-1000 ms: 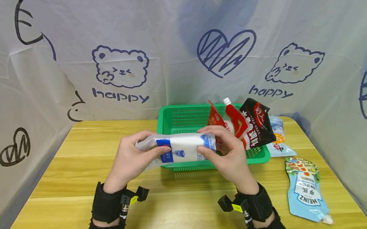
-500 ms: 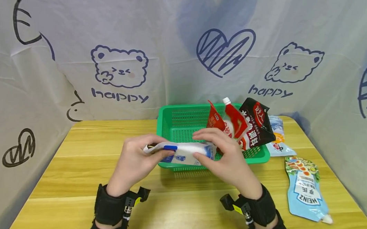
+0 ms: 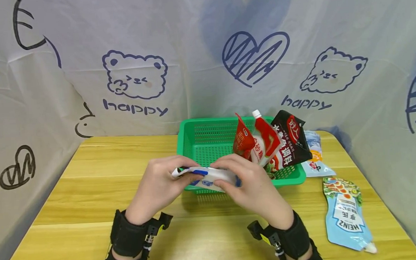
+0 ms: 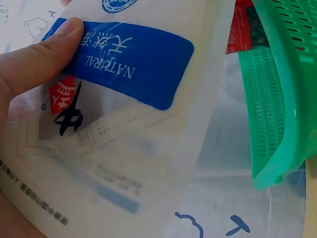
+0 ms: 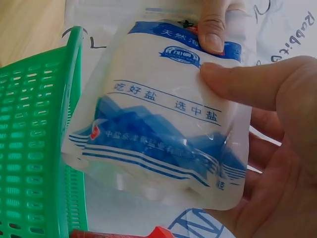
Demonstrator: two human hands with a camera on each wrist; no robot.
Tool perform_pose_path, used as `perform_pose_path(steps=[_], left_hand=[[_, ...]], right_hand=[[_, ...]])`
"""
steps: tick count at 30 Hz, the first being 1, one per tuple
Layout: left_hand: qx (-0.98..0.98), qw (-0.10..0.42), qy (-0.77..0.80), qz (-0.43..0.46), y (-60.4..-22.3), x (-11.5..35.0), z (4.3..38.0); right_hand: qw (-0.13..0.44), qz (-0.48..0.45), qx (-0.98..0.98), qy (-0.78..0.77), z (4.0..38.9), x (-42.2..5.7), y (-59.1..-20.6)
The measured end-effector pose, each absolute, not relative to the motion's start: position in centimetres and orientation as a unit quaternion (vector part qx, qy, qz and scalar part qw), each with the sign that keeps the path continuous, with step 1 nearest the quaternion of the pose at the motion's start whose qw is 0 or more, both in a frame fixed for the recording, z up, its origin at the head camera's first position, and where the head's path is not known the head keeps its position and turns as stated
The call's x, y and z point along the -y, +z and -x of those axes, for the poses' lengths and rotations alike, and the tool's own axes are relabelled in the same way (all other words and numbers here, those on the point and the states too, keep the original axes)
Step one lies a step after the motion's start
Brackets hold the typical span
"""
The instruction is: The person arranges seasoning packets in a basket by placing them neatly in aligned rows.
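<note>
A white and blue bag of salt [image 5: 163, 134] is held between both hands over the front of the green basket [image 3: 182, 143]. My left hand [image 3: 163, 185] pinches one end, its thumb on the blue band in the left wrist view. At the other end my right hand [image 3: 251, 182] grips the bag, thumb on the front and fingers behind it. The bag's face tilts away in the head view, so its edge mostly shows. Inside the basket's right half stand a red pouch [image 3: 243, 138], a red pouch with a white cap [image 3: 266, 133] and a black seasoning packet [image 3: 290, 139].
A blue and white bag [image 3: 315, 155] lies behind the basket's right end. Nearer the table's right edge is a light blue Heinz pouch [image 3: 348, 217]. A drawn-on white cloth [image 3: 197, 60] hangs behind the wooden table [image 3: 74, 203].
The bag of salt has tipped so that its printed face shows less. Both hands have moved closer together, and the bag looks more bunched between them.
</note>
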State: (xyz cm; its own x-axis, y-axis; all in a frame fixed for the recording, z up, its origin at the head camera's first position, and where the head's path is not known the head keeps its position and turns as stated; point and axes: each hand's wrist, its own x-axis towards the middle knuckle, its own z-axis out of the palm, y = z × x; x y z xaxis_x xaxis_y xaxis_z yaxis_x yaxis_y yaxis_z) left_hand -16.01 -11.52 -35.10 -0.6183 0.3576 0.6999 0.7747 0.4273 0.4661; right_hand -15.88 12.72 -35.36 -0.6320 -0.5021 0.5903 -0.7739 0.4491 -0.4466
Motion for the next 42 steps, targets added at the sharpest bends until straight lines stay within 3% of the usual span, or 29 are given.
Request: perform_pose_path(steps=[8, 16, 27, 34, 39, 42], left_hand=[[0.802, 0.260, -0.410, 0.347, -35.06, 11.41, 15.94], [0.799, 0.313, -0.400, 0.323, -34.97, 11.48, 15.99], [0.764, 0.334, -0.490, 0.255, -35.18, 11.99, 16.32], [0.754, 0.285, -0.562, 0.185, -35.31, 11.90, 16.42], [0.759, 0.218, -0.576, 0.213, -35.36, 11.65, 16.37], [0.760, 0.204, -0.569, 0.238, -35.47, 11.52, 16.42]], right_hand=[[0.236, -0.394, 0.820, 0.341, 16.09, -12.62, -35.86], [0.248, -0.400, 0.804, 0.362, 16.43, -12.86, -35.82], [0.277, -0.379, 0.761, 0.447, 16.77, -13.26, -35.66], [0.264, -0.333, 0.734, 0.529, 16.47, -13.00, -35.63], [0.246, -0.311, 0.724, 0.565, 16.45, -12.79, -35.80], [0.240, -0.311, 0.720, 0.572, 16.56, -12.65, -35.99]])
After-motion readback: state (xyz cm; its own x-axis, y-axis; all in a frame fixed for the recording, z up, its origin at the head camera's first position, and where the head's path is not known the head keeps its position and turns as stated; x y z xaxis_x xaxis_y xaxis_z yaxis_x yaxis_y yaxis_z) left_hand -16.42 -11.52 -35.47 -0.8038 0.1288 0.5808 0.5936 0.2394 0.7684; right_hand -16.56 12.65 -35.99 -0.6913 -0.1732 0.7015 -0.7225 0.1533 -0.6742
